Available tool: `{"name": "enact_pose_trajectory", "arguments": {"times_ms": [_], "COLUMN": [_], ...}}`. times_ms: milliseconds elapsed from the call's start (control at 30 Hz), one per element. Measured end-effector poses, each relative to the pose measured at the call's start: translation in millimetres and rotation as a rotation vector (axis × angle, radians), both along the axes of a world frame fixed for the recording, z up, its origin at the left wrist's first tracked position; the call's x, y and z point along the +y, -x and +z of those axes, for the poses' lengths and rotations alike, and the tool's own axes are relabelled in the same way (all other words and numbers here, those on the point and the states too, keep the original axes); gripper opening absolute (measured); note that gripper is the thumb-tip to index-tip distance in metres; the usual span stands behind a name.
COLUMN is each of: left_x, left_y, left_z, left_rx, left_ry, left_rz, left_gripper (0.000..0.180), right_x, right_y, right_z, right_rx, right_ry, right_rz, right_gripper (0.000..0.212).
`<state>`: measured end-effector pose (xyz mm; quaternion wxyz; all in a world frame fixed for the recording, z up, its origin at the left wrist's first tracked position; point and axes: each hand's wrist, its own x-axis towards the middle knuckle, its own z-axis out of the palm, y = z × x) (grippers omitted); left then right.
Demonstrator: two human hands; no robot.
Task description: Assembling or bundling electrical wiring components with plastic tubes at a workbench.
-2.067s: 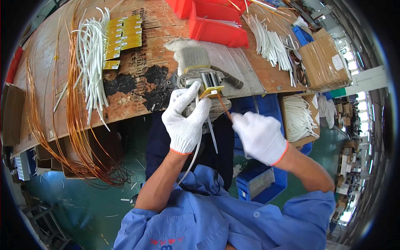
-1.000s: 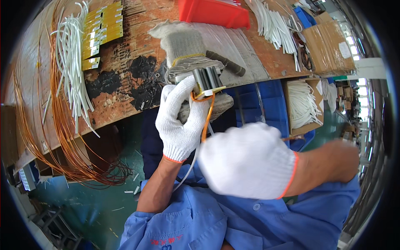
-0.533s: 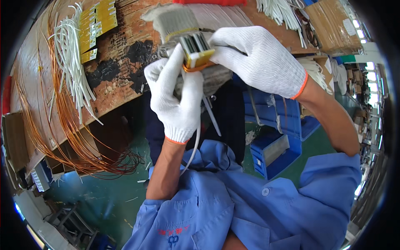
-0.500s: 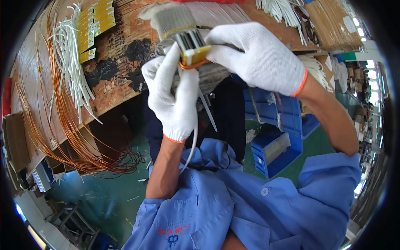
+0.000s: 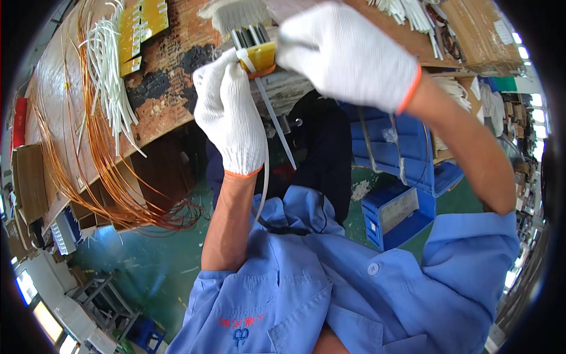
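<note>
In my gloved left hand (image 5: 230,112) is a small coil (image 5: 258,56) wrapped in yellow film, with dark metal strips at its top and an orange band near its base. A white cable tie (image 5: 272,121) lies across the coil's side, its tail hanging down toward my lap. My gloved right hand (image 5: 348,59) is beside the coil's right side, fingers curled together and slightly blurred; anything between them is hidden. A thin white tube (image 5: 265,194) runs from below the left hand along my wrist to my lap.
On the wooden bench (image 5: 59,118), copper wires (image 5: 97,141), white sleeves (image 5: 106,65) and yellow film pieces (image 5: 141,26) lie at left. More white sleeves (image 5: 407,15) and a cardboard box (image 5: 477,32) are at far right. Blue plastic bins (image 5: 395,215) stand below the bench.
The right hand has shifted up and its fingers have curled in beside the coil. My left hand and the coil have moved slightly left and up, and more of the cable tie shows.
</note>
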<state>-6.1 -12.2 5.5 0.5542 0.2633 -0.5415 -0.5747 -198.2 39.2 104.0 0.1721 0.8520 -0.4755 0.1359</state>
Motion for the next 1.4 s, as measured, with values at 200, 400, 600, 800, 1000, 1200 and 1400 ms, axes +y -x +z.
{"name": "enact_pose_trajectory", "arguments": {"times_ms": [200, 400, 600, 800, 1000, 1200, 1400], "left_x": [3, 15, 1, -3, 5, 1, -3], "left_y": [-15, -6, -12, -5, 10, -4, -2], "left_z": [6, -6, 19, 20, 15, 18, 27], "left_rx": [-0.399, -0.334, -0.280, -0.365, -0.243, -0.277, -0.317], "left_ry": [0.614, 0.139, 0.081, 0.512, 0.272, 0.214, 0.529], "left_rz": [0.049, -0.008, 0.140, 0.081, 0.096, 0.199, 0.086], "left_gripper": [0.086, 0.066, 0.049, 0.076, 0.052, 0.050, 0.082], "right_x": [91, -33, -65, 62, -55, -21, 64], "right_y": [-106, -95, -7, -97, -87, -5, -120], "right_z": [68, 96, 59, 83, 93, 73, 87], "right_rx": [0.232, -0.011, -0.594, 0.156, 0.018, -0.505, 0.170], "right_ry": [-0.407, -0.562, -0.981, -0.690, -0.430, -0.948, -0.637], "right_rz": [-0.426, 0.047, -0.507, -0.337, -0.059, -0.520, -0.242], "right_gripper": [0.021, 0.018, 0.022, 0.019, 0.015, 0.015, 0.023]}}
